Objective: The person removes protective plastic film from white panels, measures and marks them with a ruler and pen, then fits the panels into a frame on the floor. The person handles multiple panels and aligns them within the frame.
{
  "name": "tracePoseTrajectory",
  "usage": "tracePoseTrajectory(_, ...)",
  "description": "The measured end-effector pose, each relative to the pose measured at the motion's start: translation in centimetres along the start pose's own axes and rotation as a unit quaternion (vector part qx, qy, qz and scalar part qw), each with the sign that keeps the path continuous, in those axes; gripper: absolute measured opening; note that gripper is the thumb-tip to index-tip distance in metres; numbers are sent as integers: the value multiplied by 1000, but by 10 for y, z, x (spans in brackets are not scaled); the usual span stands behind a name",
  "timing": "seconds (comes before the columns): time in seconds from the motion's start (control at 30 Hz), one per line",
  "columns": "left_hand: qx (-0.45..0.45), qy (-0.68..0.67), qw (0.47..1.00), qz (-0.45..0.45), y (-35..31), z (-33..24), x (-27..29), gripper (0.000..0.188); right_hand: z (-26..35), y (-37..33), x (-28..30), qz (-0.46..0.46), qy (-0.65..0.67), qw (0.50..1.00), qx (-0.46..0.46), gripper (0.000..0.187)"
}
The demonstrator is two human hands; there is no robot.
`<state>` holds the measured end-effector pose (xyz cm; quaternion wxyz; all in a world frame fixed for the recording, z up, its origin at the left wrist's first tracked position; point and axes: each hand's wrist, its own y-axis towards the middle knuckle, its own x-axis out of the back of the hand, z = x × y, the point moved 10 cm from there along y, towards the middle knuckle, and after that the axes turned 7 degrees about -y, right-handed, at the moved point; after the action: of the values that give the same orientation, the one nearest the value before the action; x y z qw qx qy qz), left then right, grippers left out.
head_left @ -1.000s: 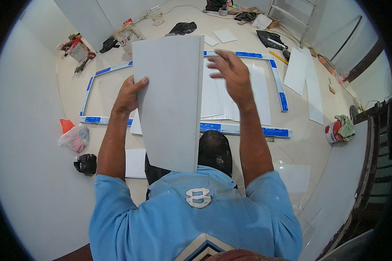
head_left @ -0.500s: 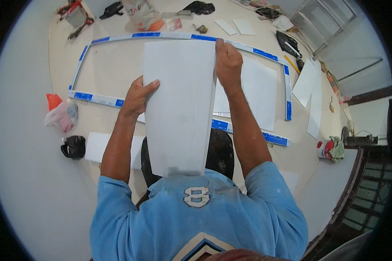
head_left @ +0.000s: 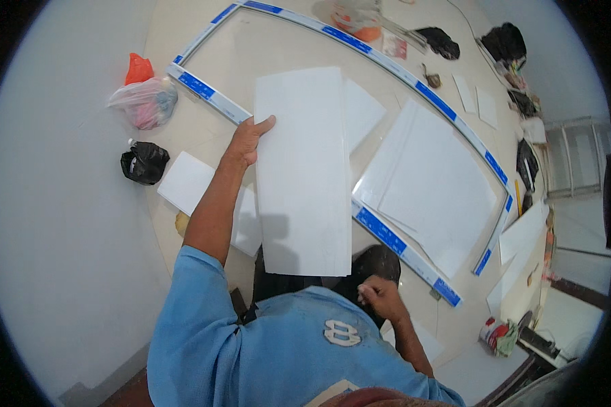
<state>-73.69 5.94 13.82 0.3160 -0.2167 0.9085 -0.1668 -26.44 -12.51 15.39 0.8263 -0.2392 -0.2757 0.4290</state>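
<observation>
A long white panel [head_left: 302, 169] stands tilted over my lap, its lower end near my dark trousers. My left hand [head_left: 248, 140] grips its left edge, with the thumb on the face and the fingers behind. Off the panel, my right hand [head_left: 381, 297] hovers beside my right knee with its fingers curled in; whatever they may hold is hidden. Beyond the panel lies a large frame [head_left: 394, 234] with white and blue film on its bars. Several white sheets [head_left: 441, 197] rest inside and across it.
White boards [head_left: 187, 180] lie on the floor at my left, near a black bag [head_left: 144, 163] and a clear plastic bag [head_left: 146, 102]. White strips [head_left: 516, 251] and a paint can [head_left: 493, 330] with a green cloth are at the right. A step ladder [head_left: 577, 159] stands at the far right.
My right hand has let go of the panel's upper right edge and come down beside my knee. My left hand still holds the panel. The view has turned, so the frame appears slanted.
</observation>
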Motion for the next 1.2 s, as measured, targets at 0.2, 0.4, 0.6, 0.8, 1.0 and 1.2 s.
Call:
tracePoseTrajectory(0.2,59,109,992,-32,54,-32,22,53,145,202,45,-52,267,959,80,46)
tracePoseTrajectory(0.4,-8,-104,991,87,160,-75,142,48,213,386,53,-79,414,906,42,32)
tracePoseTrajectory(0.6,-192,585,686,-388,141,-77,371,67,225,582,86,-145,542,826,53,22)
tracePoseTrajectory(0.8,-44,690,629,-356,155,10,324,78,211,692,95,-204,568,797,22,20)
tracePoseTrajectory(1.0,-43,690,626,-361,146,-8,325,82,233,753,76,-190,584,789,27,15)
tracePoseTrajectory(1.2,-61,704,605,-366,151,-6,332,85,245,785,70,-194,560,805,39,15)
